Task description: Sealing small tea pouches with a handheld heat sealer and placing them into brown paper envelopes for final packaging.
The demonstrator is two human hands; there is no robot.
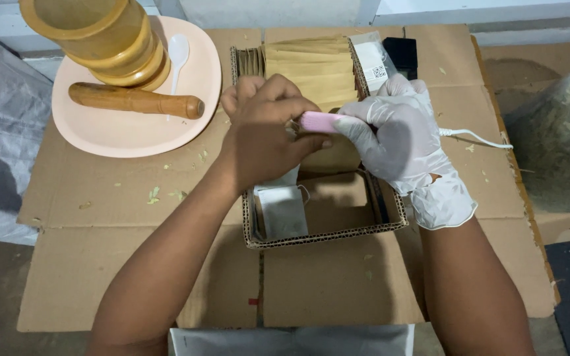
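My bare left hand (263, 132) and my right hand (397, 135) in a white glove meet over a shallow cardboard tray (338, 232). My right hand grips a small pink handheld device (318, 121) with a white cord (476, 136) running off to the right. My left hand closes against the pink device's left end, pinching something hidden under the fingers. White tea-bag-like sachets (282, 209) lie in the tray's left part. Brown paper envelopes (311, 69) are stacked in a box behind my hands.
A peach plate (126, 132) at the back left carries a wooden mortar (103, 39), a wooden pestle (133, 100) and a white plastic spoon (178, 51). Flat cardboard (120, 264) covers the surface. A bag of dried leaves (562, 132) sits at the right.
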